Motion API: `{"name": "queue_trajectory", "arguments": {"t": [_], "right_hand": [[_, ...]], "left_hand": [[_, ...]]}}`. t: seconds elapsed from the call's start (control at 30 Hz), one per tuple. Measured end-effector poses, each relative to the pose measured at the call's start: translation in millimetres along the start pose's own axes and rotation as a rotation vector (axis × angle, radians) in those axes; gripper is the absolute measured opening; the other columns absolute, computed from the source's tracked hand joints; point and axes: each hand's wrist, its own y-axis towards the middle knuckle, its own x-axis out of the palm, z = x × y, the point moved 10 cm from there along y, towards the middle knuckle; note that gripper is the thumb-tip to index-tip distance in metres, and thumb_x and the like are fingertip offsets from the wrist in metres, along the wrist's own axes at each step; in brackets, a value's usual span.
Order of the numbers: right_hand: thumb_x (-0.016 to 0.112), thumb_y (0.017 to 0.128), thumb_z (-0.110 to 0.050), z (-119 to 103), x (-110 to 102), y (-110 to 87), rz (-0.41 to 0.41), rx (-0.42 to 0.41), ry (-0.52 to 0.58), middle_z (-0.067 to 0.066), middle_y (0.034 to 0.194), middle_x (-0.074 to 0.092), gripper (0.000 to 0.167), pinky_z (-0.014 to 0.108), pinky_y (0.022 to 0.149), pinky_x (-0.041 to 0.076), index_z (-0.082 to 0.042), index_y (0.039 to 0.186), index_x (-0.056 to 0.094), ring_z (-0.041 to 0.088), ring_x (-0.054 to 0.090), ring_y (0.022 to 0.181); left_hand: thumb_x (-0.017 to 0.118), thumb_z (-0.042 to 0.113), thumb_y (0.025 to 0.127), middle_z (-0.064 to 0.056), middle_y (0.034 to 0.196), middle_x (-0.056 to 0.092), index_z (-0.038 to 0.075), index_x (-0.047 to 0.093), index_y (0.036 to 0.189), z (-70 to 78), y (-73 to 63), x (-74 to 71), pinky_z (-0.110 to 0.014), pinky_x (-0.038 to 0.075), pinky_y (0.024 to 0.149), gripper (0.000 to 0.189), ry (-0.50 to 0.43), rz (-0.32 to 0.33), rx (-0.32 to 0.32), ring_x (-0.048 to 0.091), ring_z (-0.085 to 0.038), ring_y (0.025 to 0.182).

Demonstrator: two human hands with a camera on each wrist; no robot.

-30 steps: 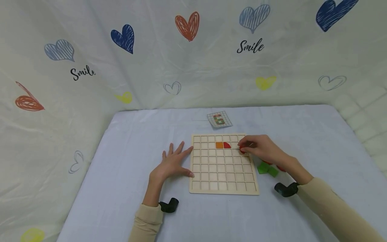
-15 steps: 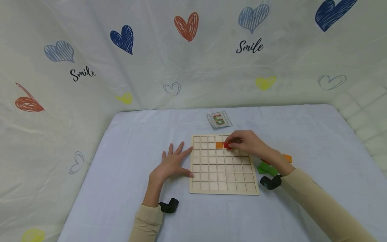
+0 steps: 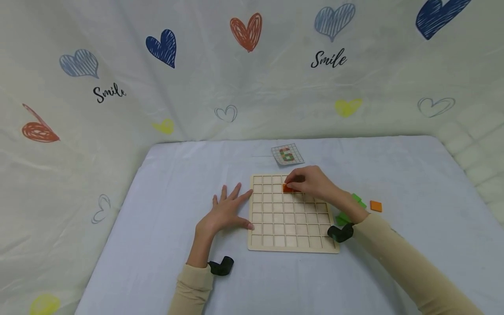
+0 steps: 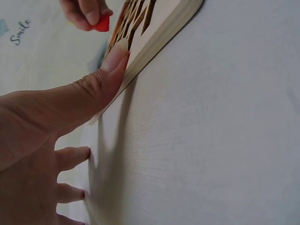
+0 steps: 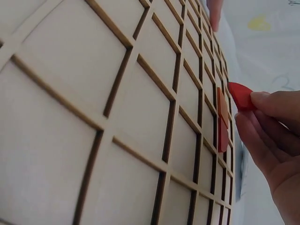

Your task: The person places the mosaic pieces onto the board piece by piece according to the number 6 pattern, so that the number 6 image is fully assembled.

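Observation:
A wooden grid board point(image 3: 275, 227) lies on the white-covered table. My left hand point(image 3: 224, 212) is spread at its left side, thumb point(image 4: 112, 61) and index fingertip touching the board's edge. With thumb and fingertips my right hand point(image 3: 313, 181) pinches a red quarter-round tile point(image 5: 241, 96) just above the board's far rows. In the right wrist view, an orange square tile point(image 5: 222, 107) and another red tile point(image 5: 223, 135) sit side by side in the grid close to those fingertips. The right hand hides part of the far rows in the head view.
Green tiles point(image 3: 343, 218) lie right of the board, partly hidden by the right forearm. An orange tile point(image 3: 376, 206) lies farther right. Behind the board is a card point(image 3: 288, 154) printed with a coloured grid pattern. A curtain with hearts stands behind the table.
My right hand has moved left from the board's right edge with the red tile, over the placed red tile and up to the orange one. The left hand stays in place.

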Motion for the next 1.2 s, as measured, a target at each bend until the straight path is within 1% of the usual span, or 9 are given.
{"name": "queue_trajectory", "arguments": {"t": [0.07, 0.2, 0.4, 0.57, 0.7, 0.87, 1.0, 1.1, 1.2], "right_hand": [[0.074, 0.092, -0.006, -0.1, 1.1, 2.1, 0.005, 0.005, 0.009, 0.005, 0.096, 0.078, 0.008, 0.033, 0.08, 0.056, -0.007, 0.099, 0.079, 0.018, 0.07, 0.087], [0.074, 0.092, -0.004, -2.8, 5.1, 5.8, 0.003, -0.015, 0.037, 0.007, 0.098, 0.078, 0.009, 0.033, 0.081, 0.058, -0.006, 0.099, 0.079, 0.02, 0.073, 0.089], [0.075, 0.091, -0.003, -10.2, 12.1, 12.7, 0.013, -0.073, 0.013, 0.006, 0.097, 0.078, 0.01, 0.033, 0.081, 0.058, -0.006, 0.099, 0.081, 0.021, 0.072, 0.09], [0.075, 0.091, -0.003, -12.4, 16.8, 17.1, 0.013, -0.098, -0.016, 0.007, 0.095, 0.078, 0.009, 0.038, 0.08, 0.059, -0.005, 0.097, 0.081, 0.024, 0.073, 0.089], [0.074, 0.092, -0.003, -11.9, 19.2, 17.8, 0.004, -0.084, -0.044, 0.009, 0.097, 0.078, 0.01, 0.041, 0.08, 0.06, -0.004, 0.098, 0.081, 0.026, 0.073, 0.09], [0.072, 0.094, -0.005, -10.7, 22.4, 18.4, -0.013, -0.045, -0.067, 0.012, 0.101, 0.079, 0.011, 0.04, 0.079, 0.06, -0.004, 0.1, 0.081, 0.027, 0.073, 0.09], [0.072, 0.094, -0.004, -10.7, 26.2, 19.1, -0.029, -0.044, -0.081, 0.013, 0.101, 0.078, 0.011, 0.039, 0.078, 0.06, -0.003, 0.101, 0.081, 0.026, 0.073, 0.088], [0.071, 0.094, -0.002, -14.3, 29.4, 20.4, -0.052, -0.087, -0.099, 0.011, 0.1, 0.077, 0.011, 0.037, 0.075, 0.059, -0.003, 0.1, 0.08, 0.024, 0.071, 0.085], [0.071, 0.093, 0.002, -22.9, 33.7, 21.4, -0.073, -0.187, -0.136, 0.011, 0.097, 0.073, 0.011, 0.036, 0.073, 0.059, -0.001, 0.099, 0.08, 0.025, 0.069, 0.084]], "left_hand": [[0.091, 0.043, 0.075, -0.01, 0.174, 0.01, 0.028, 0.035, 0.162, 0.3, -0.3, -0.7, -0.075, 0.0, 0.12, 0.105, 0.003, 0.002, 0.0, -0.008, -0.049, 0.157], [0.091, 0.043, 0.075, -0.01, 0.174, 0.01, 0.028, 0.035, 0.162, 1.5, -1.2, -1.9, -0.075, 0.0, 0.12, 0.104, 0.005, 0.0, -0.001, -0.008, -0.049, 0.157], [0.091, 0.043, 0.075, -0.009, 0.174, 0.009, 0.029, 0.035, 0.162, 1.2, -1.0, -2.8, -0.074, -0.002, 0.12, 0.104, -0.007, 0.0, 0.003, -0.01, -0.049, 0.157], [0.09, 0.045, 0.075, -0.009, 0.174, 0.008, 0.03, 0.034, 0.162, 0.3, 0.0, -1.6, -0.075, -0.001, 0.12, 0.105, 0.0, -0.003, 0.006, -0.01, -0.049, 0.156], [0.09, 0.046, 0.075, -0.009, 0.174, 0.008, 0.03, 0.033, 0.162, -0.1, 0.9, -0.4, -0.075, -0.001, 0.119, 0.105, 0.003, -0.006, 0.017, -0.01, -0.049, 0.156], [0.089, 0.047, 0.076, -0.009, 0.174, 0.007, 0.031, 0.032, 0.163, -0.6, 1.5, 0.3, -0.075, -0.001, 0.119, 0.105, 0.004, -0.009, 0.031, -0.011, -0.049, 0.156], [0.089, 0.048, 0.076, -0.009, 0.174, 0.007, 0.03, 0.033, 0.163, -0.7, 2.1, 0.9, -0.076, -0.001, 0.119, 0.105, 0.007, -0.008, 0.032, -0.01, -0.049, 0.156], [0.089, 0.047, 0.076, -0.009, 0.174, 0.008, 0.03, 0.033, 0.162, 0.1, 1.0, -0.3, -0.076, 0.0, 0.119, 0.105, 0.011, -0.005, 0.03, -0.009, -0.049, 0.156], [0.09, 0.046, 0.076, -0.01, 0.174, 0.008, 0.03, 0.033, 0.162, -0.3, 0.3, -1.4, -0.076, 0.0, 0.119, 0.105, 0.013, -0.005, 0.028, -0.009, -0.05, 0.156]]}}
